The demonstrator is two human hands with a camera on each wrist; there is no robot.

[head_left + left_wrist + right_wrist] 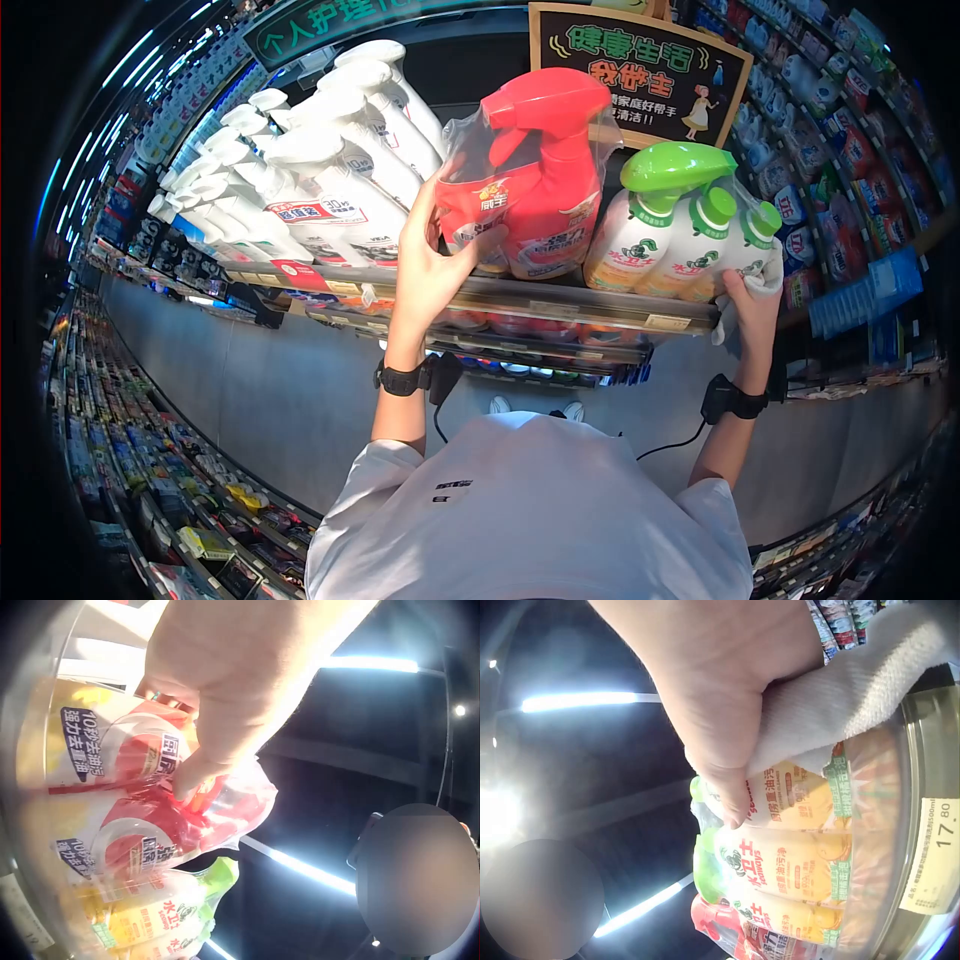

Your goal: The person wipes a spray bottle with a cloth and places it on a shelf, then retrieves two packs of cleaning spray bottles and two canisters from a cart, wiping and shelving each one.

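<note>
In the head view my left hand grips the left side of a wrapped pack of red spray bottles, thumb across the front and fingers round the side. The left wrist view shows the hand with its thumb on the red pack. At the shelf's right end my right hand holds a pale cloth against the outermost green-capped bottle. From the right wrist, the thumb of that hand lies on the bottle's front, with the cloth bunched under the palm.
White spray bottles crowd the shelf on the left. The shelf's front edge carries price labels. A framed chalkboard sign stands behind the bottles, and a green spray head tops the pack at the right. Stocked shelves line both sides.
</note>
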